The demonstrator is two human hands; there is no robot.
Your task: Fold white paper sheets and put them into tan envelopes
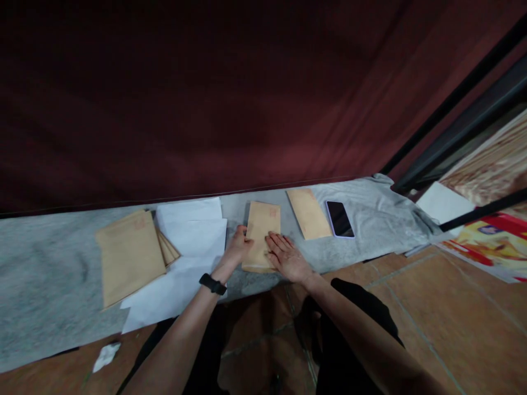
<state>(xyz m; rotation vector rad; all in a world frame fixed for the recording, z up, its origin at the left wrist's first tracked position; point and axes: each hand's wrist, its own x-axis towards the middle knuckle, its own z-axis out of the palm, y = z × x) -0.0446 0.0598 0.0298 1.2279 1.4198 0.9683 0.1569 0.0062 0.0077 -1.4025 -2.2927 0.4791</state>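
Observation:
A brown paper envelope (263, 222) with small red print lies on the grey cloth in front of me. My right hand (287, 257) rests flat on its right side, fingers stretched out. At its left edge is my left hand (241, 244), thumb on the paper and fingers curled beside it; whether it pinches the edge is hard to make out. Another brown envelope (309, 214) lies to the right. On the left, a stack of brown envelopes (130, 255) partly covers several white paper sheets (201, 236).
A phone (340, 219) lies face up on the grey cloth (379, 219). Behind the cloth hangs a dark red curtain (247, 109). Dark metal bars (461, 109) and a printed colourful box (489, 241) stand at the right. A crumpled tissue (106, 355) is on the tiled floor.

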